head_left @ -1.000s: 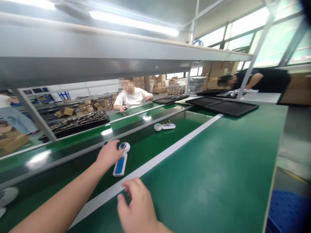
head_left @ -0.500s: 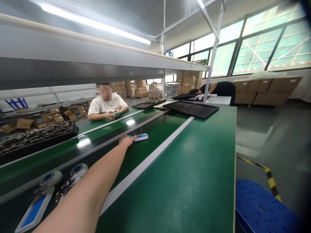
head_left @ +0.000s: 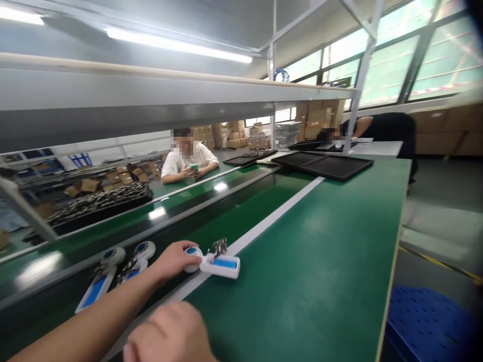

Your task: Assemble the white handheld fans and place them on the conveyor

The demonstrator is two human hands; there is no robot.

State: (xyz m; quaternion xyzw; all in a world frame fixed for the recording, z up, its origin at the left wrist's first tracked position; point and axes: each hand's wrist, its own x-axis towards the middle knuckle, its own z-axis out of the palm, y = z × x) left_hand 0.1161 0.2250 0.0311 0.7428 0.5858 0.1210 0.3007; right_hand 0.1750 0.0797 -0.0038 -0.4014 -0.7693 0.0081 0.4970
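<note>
My left hand (head_left: 177, 259) grips the round end of a white device (head_left: 221, 266) with a blue inside. A small circuit board (head_left: 220, 246) stands up from it on wires. The device is over the white strip at the edge of the green table (head_left: 302, 251). At the bottom of the view is my right hand (head_left: 171, 334), its fingers curled in; whatever they may hold is hidden. Left of my left hand lie two similar white devices, one farther left (head_left: 96, 286) and one partly behind my forearm (head_left: 141, 256).
Black trays (head_left: 328, 166) lie at the table's far end. Across the belt (head_left: 211, 211) sits a person (head_left: 188, 156) holding a phone, near a long black tray of dark parts (head_left: 105, 203). Another person (head_left: 392, 130) bends at the back right. A blue stool (head_left: 422, 317) stands at the lower right.
My left hand has brought the white device back from farther along the belt, nearer to me. My right hand has come into view at the bottom. The view has shifted.
</note>
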